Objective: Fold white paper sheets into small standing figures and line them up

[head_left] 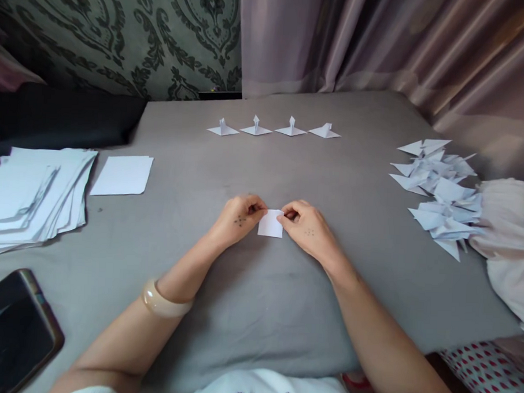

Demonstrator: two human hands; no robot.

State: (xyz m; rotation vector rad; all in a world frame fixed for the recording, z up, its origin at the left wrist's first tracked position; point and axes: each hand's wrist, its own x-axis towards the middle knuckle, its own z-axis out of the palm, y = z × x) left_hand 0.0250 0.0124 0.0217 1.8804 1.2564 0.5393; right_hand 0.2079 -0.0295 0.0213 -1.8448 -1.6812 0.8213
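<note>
A small white square of paper [270,224] is held between my two hands, just above or on the grey cloth; I cannot tell which. My left hand [239,218] pinches its upper left corner between thumb and fingers. At the upper right corner, my right hand [306,226] grips the paper the same way. The paper looks folded small, though its layers are too fine to make out. Beyond the hands, several folded paper cranes [256,127] stand in a row.
A heap of folded paper cranes [446,199] lies at the right beside a pale crumpled cloth [507,230]. On the left are a stack of white sheets [36,198], a smaller sheet pile [123,176] and a phone [17,330]. A black cloth-like item [66,115] lies behind.
</note>
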